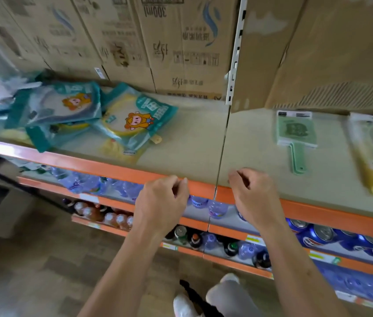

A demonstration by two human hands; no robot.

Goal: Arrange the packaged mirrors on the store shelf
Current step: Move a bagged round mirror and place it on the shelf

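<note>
Beige shelf (192,145), orange edge (112,167), cardboard boxes (181,42) behind

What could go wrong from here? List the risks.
1. The teal mirror packs lie in a loose, overlapping heap; pulling one out may drag others along.
2. One pack lies close to the shelf's orange front edge, so a nudge could tip it off.
3. Both the left hand and right hand are empty, far from the green hand mirror; a hasty reach could knock it.
</note>
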